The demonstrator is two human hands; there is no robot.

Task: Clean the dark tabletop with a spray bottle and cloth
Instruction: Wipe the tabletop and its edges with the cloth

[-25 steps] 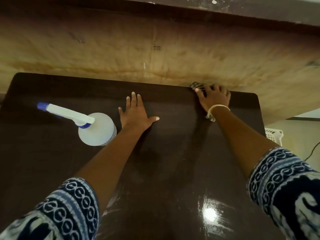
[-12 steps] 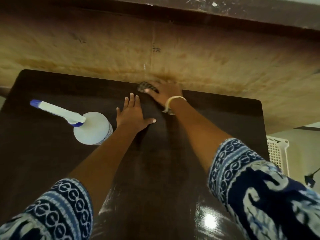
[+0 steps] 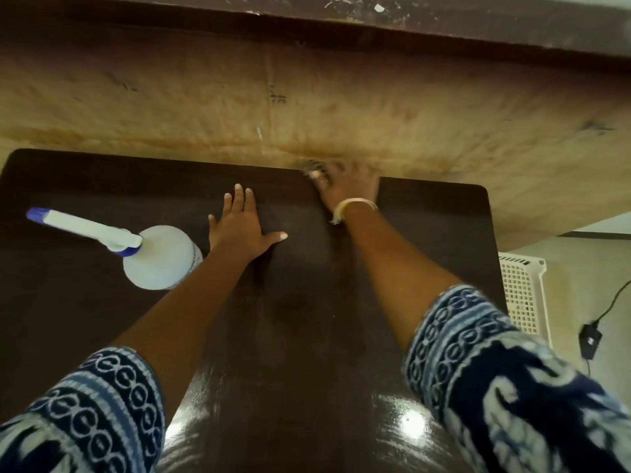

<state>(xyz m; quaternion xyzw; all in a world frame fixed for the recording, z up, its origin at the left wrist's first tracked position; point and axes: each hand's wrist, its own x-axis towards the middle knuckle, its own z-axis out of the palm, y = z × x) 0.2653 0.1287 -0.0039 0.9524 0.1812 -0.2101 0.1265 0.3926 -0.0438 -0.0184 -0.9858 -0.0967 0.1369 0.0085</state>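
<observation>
The dark glossy tabletop [image 3: 85,319] fills the lower view. My left hand [image 3: 239,223] lies flat on it, fingers spread, holding nothing. My right hand [image 3: 348,189], blurred by motion, presses a dark patterned cloth [image 3: 312,165] against the table's far edge; only a corner of the cloth shows past my fingers. A white spray bottle [image 3: 160,257] with a blue-tipped nozzle stands on the table just left of my left hand, nozzle pointing left.
A stained tan wall [image 3: 307,97] rises right behind the table's far edge. To the right of the table a white perforated basket [image 3: 522,295] sits on the floor, with a black cable and adapter [image 3: 589,339] beside it.
My right hand slid the cloth left along the far edge, then back to the right towards the middle. My left hand and the bottle stayed put.
</observation>
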